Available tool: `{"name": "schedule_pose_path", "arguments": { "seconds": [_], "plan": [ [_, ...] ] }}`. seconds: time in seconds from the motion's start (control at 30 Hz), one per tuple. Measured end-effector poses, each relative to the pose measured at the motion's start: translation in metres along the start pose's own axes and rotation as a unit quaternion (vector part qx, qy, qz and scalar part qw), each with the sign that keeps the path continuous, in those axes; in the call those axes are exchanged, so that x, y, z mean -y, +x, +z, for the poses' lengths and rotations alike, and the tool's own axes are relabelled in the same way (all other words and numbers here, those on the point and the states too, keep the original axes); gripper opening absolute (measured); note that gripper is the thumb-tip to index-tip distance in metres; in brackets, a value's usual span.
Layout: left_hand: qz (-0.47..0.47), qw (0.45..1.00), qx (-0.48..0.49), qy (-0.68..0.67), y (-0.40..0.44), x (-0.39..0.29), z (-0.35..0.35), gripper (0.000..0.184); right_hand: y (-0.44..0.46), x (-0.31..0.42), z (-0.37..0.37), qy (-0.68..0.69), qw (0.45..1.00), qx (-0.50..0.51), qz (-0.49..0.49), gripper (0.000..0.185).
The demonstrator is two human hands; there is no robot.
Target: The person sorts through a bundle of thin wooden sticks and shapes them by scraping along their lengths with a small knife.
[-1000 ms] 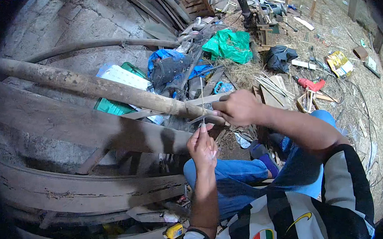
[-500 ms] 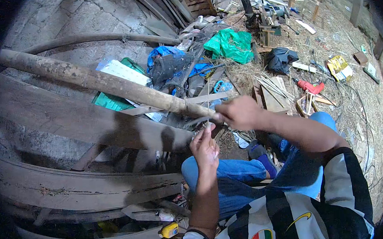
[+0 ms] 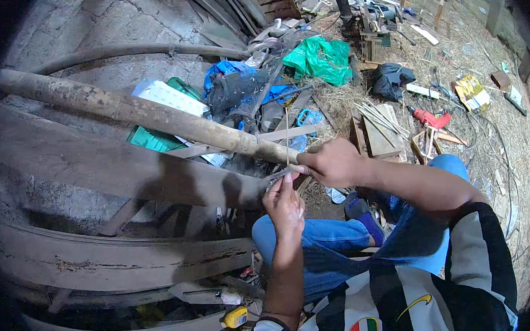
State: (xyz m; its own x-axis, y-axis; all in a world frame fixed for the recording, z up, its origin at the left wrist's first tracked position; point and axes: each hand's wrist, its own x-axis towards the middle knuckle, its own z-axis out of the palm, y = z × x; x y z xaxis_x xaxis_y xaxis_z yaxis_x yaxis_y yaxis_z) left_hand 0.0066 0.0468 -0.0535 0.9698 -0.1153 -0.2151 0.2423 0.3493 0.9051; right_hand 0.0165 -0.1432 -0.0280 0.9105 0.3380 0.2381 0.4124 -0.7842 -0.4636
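My left hand (image 3: 285, 208) pinches the lower end of a thin wooden stick (image 3: 286, 130) that stands nearly upright. My right hand (image 3: 333, 162) is closed around what looks like a knife (image 3: 278, 174), its narrow grey blade pointing left across the stick just above my left fingertips. The handle is mostly hidden in the fist. Both hands are close together, almost touching. Behind them the end of a long round pole (image 3: 151, 114) comes in from the upper left, near my right knuckles.
Wide wooden boards (image 3: 111, 158) lie at the left, with a yellow bottle (image 3: 235, 317) below. Beyond are a green plastic bag (image 3: 318, 62), a black bag (image 3: 389, 82), thin sticks (image 3: 380, 125) on a wooden block, and a red power drill (image 3: 429, 119) with cables.
My right hand and the blade have come down slightly, and the blade shows less blur. My left hand and the stick stay nearly in place.
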Motion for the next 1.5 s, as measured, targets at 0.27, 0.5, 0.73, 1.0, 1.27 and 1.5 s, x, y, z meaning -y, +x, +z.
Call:
{"name": "schedule_pose_path", "arguments": {
  "seconds": [0.27, 0.5, 0.73, 1.0, 1.27, 1.5],
  "plan": [
    [-0.004, 1.0, -0.007, 0.0, -0.012, -0.003, 0.003, 0.028, 0.017, -0.042, -0.018, -0.057, 0.99, -0.049, 0.119, 0.022],
    [0.029, 0.999, -0.01, -0.024, -0.005, -0.001, 0.008, 0.027, 0.007, -0.012, -0.008, -0.021, 0.999, -0.026, 0.01, 0.022],
    [0.012, 1.0, -0.017, -0.002, -0.01, 0.002, 0.003, 0.025, 0.023, -0.057, -0.015, -0.069, 0.987, 0.004, 0.147, 0.023],
    [0.028, 0.999, -0.024, 0.023, -0.006, 0.005, 0.007, 0.026, 0.007, -0.016, 0.004, -0.005, 1.0, -0.023, 0.005, 0.03],
    [-0.004, 0.999, -0.036, 0.04, 0.007, 0.013, 0.008, 0.028, 0.012, -0.036, 0.006, -0.047, 0.999, -0.014, 0.018, 0.034],
    [0.024, 0.996, -0.035, 0.075, -0.004, 0.014, -0.013, 0.03, 0.028, -0.099, 0.005, -0.093, 0.979, 0.007, 0.183, 0.028]
  ]
}}
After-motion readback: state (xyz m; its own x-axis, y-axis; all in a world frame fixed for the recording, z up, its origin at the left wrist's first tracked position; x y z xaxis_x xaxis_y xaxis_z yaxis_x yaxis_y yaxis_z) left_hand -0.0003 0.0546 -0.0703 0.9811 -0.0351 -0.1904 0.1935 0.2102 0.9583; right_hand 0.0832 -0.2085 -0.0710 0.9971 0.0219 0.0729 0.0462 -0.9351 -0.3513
